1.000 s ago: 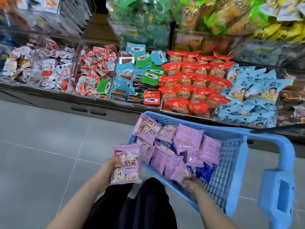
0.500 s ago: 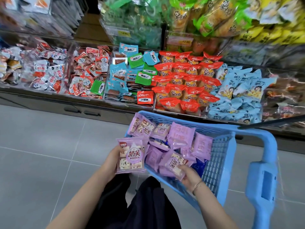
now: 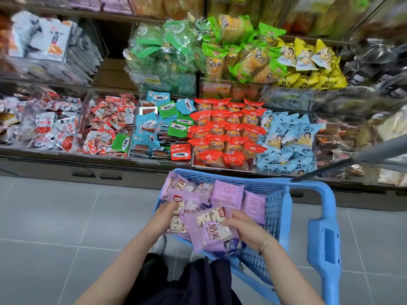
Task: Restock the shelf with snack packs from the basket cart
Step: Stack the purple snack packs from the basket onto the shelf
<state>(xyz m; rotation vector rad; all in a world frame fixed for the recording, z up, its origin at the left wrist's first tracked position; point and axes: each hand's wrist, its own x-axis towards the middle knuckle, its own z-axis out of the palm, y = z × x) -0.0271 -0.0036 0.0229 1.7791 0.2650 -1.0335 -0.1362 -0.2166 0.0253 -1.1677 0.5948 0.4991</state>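
Note:
A blue basket cart [image 3: 276, 208] stands in front of me with several purple snack packs [image 3: 229, 193] piled inside. My left hand [image 3: 163, 215] holds one purple pack [image 3: 179, 213] over the cart's near left corner. My right hand [image 3: 243, 227] grips a second purple pack [image 3: 212, 233], which overlaps the first. Both hands are close together above the cart. The shelf [image 3: 154, 160] behind the cart holds open bins of small snack packs.
Red packs [image 3: 226, 133], pale blue packs [image 3: 286, 142] and mixed teal and green packs [image 3: 160, 126] fill the lower bins. Green and yellow bags [image 3: 242, 56] sit above. A gap [image 3: 114, 73] opens in the upper shelf. Grey tiled floor [image 3: 55, 216] lies left.
My right hand has lifted a purple pack out of the cart and brought it against the pack in my left hand. My view has tilted up toward the upper shelves.

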